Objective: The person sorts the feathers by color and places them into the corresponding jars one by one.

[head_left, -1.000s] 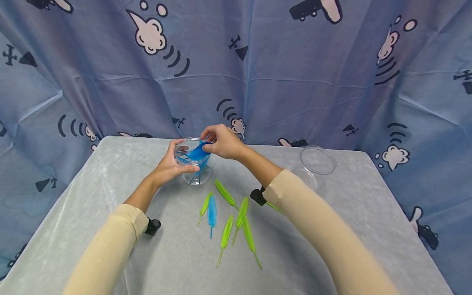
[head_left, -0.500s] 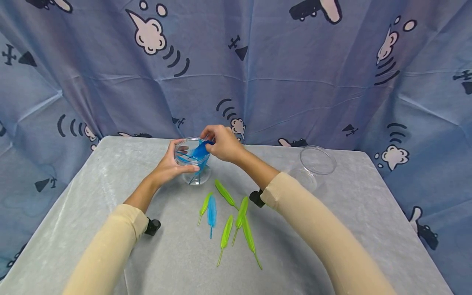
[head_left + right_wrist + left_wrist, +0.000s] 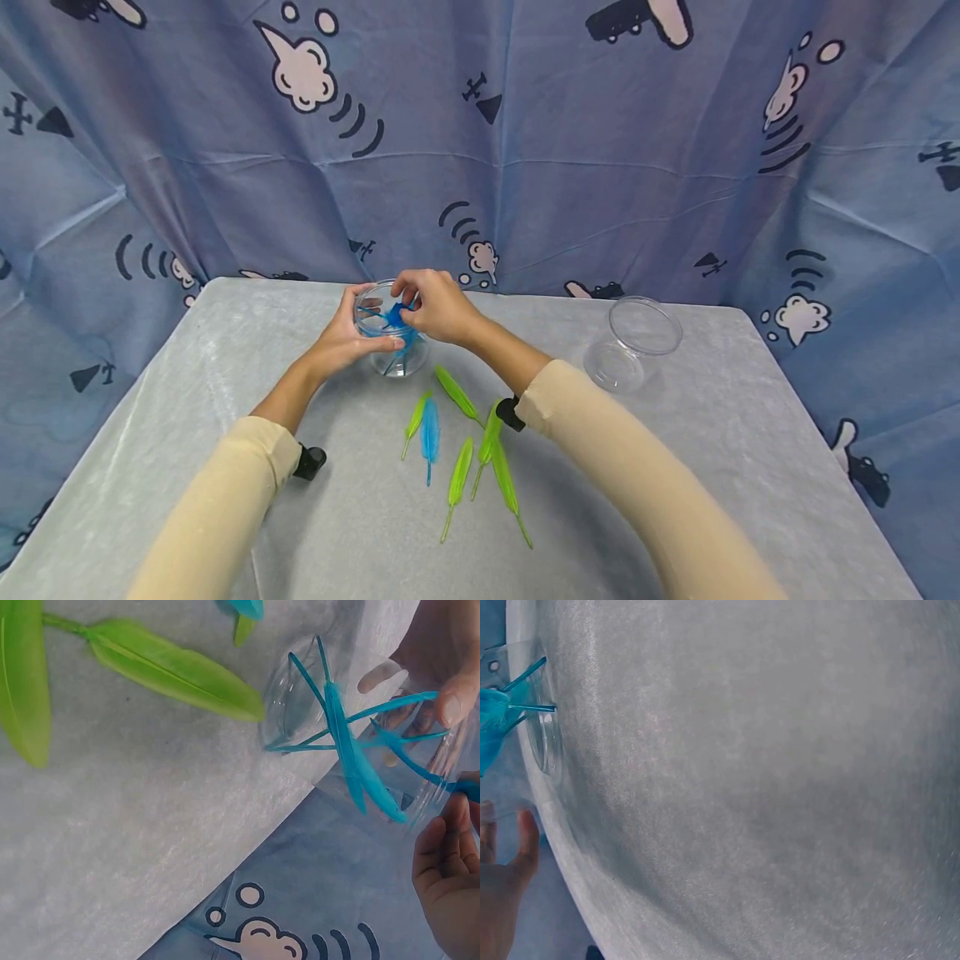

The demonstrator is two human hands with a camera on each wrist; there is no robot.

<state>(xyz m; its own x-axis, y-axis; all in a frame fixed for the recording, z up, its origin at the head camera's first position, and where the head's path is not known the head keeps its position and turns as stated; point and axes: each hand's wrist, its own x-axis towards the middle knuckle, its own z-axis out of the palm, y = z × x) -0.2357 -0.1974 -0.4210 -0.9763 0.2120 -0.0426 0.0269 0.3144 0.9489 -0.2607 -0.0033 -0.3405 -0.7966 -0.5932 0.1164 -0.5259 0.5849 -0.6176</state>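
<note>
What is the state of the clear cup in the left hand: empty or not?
Not empty: in the right wrist view, blue feathers show inside the cup.

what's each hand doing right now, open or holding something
Left hand: holding a clear cup near its rim.
Right hand: pinching a blue feather at the cup's mouth.

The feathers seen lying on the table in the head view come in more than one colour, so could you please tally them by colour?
Green feathers: 5
Blue feather: 1
Total visible on the table: 6; the right sleeve could hide more.
</note>
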